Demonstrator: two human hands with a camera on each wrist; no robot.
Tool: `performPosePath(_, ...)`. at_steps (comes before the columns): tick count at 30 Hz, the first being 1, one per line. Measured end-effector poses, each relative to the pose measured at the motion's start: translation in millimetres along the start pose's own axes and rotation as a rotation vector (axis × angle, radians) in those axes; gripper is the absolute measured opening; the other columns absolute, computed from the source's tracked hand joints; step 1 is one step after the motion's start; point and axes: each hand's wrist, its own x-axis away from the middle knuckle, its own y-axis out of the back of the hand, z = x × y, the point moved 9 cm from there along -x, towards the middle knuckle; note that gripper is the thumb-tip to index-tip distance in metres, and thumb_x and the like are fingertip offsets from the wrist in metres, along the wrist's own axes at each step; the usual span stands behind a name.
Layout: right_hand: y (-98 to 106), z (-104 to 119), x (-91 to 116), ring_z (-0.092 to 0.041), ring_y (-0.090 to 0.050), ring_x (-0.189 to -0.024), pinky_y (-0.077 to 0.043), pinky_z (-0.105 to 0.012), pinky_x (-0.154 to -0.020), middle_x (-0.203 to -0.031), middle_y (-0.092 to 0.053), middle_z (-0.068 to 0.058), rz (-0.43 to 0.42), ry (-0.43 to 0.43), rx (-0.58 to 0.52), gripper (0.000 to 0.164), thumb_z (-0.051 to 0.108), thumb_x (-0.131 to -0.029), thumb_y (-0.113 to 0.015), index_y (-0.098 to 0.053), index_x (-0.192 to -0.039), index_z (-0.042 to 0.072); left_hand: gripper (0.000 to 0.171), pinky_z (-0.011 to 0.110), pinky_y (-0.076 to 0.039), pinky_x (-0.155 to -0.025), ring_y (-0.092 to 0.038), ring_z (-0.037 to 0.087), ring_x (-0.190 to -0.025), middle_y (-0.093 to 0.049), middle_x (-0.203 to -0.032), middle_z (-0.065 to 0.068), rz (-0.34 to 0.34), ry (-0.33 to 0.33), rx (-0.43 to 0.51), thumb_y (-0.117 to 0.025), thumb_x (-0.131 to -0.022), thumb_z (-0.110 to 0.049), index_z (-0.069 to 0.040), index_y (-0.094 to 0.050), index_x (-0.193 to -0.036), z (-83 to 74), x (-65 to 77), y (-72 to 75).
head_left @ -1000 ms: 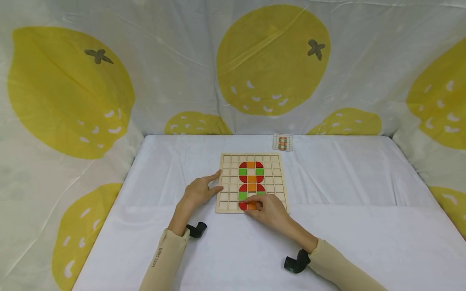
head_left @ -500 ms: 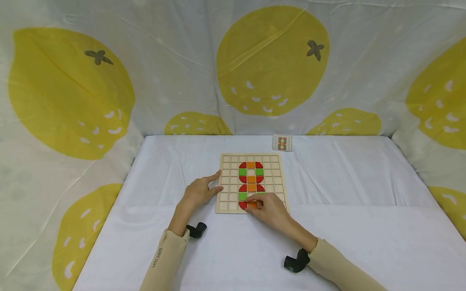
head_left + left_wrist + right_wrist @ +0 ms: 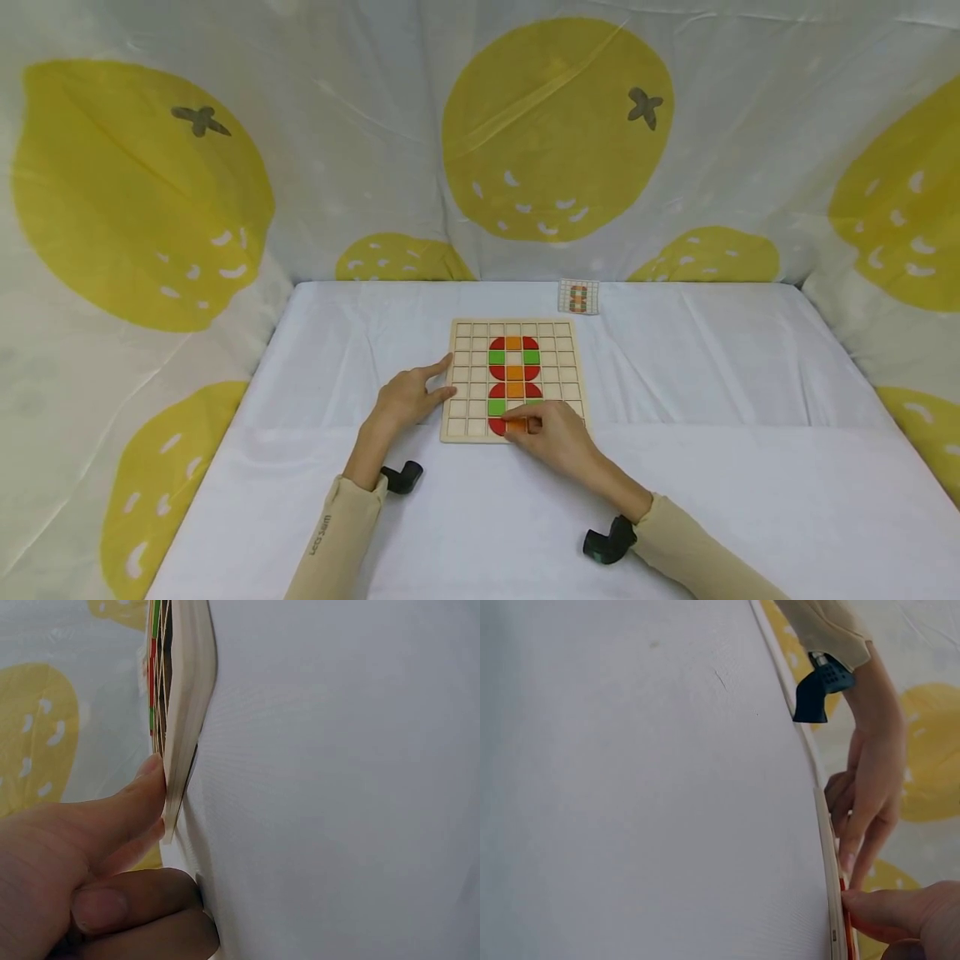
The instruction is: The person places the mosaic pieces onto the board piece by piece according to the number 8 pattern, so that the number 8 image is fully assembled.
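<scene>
A square wooden grid board (image 3: 461,408) lies on the white cloth. Red, orange and green tiles form a figure-eight shape in its middle columns. My left hand (image 3: 405,398) is at the board's left side, thumb and forefinger extended against the edge; in the left wrist view the thumb (image 3: 124,810) touches the rim. My right hand (image 3: 558,437) is over the board's near edge. Its thumb and forefinger pinch an orange square tile (image 3: 517,426) in the bottom row, beside a red rounded tile (image 3: 497,426). The hand hides the cells to the right.
Beyond the board's far right corner lies a small pattern card (image 3: 578,297) showing a similar figure. White cloth (image 3: 712,375) covers the table, and a lemon-print curtain (image 3: 555,125) rises behind it. Each wrist carries a black camera mount (image 3: 609,542).
Thumb and forefinger of my right hand have shifted very slightly at the bottom-row orange tile. My left hand stays at the board's edge. The whole head view has drifted a little.
</scene>
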Motion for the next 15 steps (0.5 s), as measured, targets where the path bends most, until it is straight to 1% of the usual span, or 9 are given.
performPosePath(3,3,-1,1,-0.004,-0.029,-0.052,-0.021,-0.02,-0.053,-0.054,-0.031,0.009,0.004,-0.017,-0.004,0.02,0.019,-0.087,-0.084,-0.083,-0.107,0.018,0.066,0.038,-0.047,-0.072,-0.06,0.029,-0.101,-0.06,-0.146,0.024,-0.004,0.001,-0.002,-0.068,-0.099,-0.043,-0.028,-0.042,-0.159,1.1,0.4,0.2)
performPosePath(6,12,-2,3,-0.005,-0.029,-0.052,-0.022,-0.021,-0.054,-0.054,-0.031,0.008,0.001,-0.035,-0.015,0.019,0.021,-0.088,-0.084,-0.083,-0.106,0.017,0.067,0.039,-0.048,-0.074,-0.06,0.029,-0.103,-0.06,-0.145,0.024,-0.005,0.005,-0.001,-0.069,-0.099,-0.043,-0.029,-0.042,-0.158,1.2,0.6,0.6)
performPosePath(9,30,-7,4,-0.007,-0.029,-0.052,-0.023,-0.021,-0.053,-0.054,-0.03,0.008,-0.025,-0.05,-0.02,0.018,0.022,-0.089,-0.083,-0.082,-0.106,0.015,0.067,0.04,-0.048,-0.075,-0.059,0.03,-0.102,-0.06,-0.146,0.025,-0.003,0.002,0.007,-0.068,-0.099,-0.042,-0.028,-0.042,-0.159,0.5,1.2,-0.1)
performPosePath(11,46,-11,5,-0.007,-0.031,-0.054,-0.024,-0.022,-0.053,-0.056,-0.032,0.007,-0.057,-0.039,-0.008,0.018,0.022,-0.09,-0.081,-0.082,-0.106,0.013,0.067,0.042,-0.05,-0.078,-0.061,0.03,-0.107,-0.059,-0.146,0.024,-0.002,-0.003,0.009,-0.068,-0.1,-0.042,-0.028,-0.041,-0.159,0.6,2.3,-0.4)
performPosePath(13,65,-16,6,-0.009,-0.033,-0.056,-0.026,-0.022,-0.053,-0.058,-0.034,0.007,-0.09,-0.028,0.022,0.017,0.021,-0.092,-0.079,-0.081,-0.107,0.012,0.067,0.041,-0.05,-0.076,-0.063,0.028,-0.101,-0.068,-0.133,0.025,0.007,-0.003,0.024,-0.068,-0.1,-0.043,-0.027,-0.041,-0.159,2.3,4.2,-0.7)
performPosePath(14,76,-19,8,-0.009,-0.035,-0.057,-0.027,-0.023,-0.053,-0.059,-0.036,0.006,-0.106,-0.02,0.042,0.018,0.021,-0.093,-0.078,-0.081,-0.108,0.011,0.067,0.04,-0.05,-0.074,-0.063,0.026,-0.096,-0.072,-0.123,0.024,0.005,-0.003,0.031,-0.067,-0.1,-0.043,-0.027,-0.042,-0.159,3.3,5.3,0.0)
performPosePath(15,86,-22,9,-0.009,-0.036,-0.057,-0.028,-0.023,-0.054,-0.06,-0.038,0.005,-0.117,-0.02,0.064,0.019,0.022,-0.094,-0.077,-0.08,-0.109,0.01,0.067,0.038,-0.049,-0.07,-0.063,0.023,-0.088,-0.075,-0.11,0.022,0.004,-0.003,0.041,-0.067,-0.1,-0.043,-0.027,-0.042,-0.159,4.6,6.8,1.4)
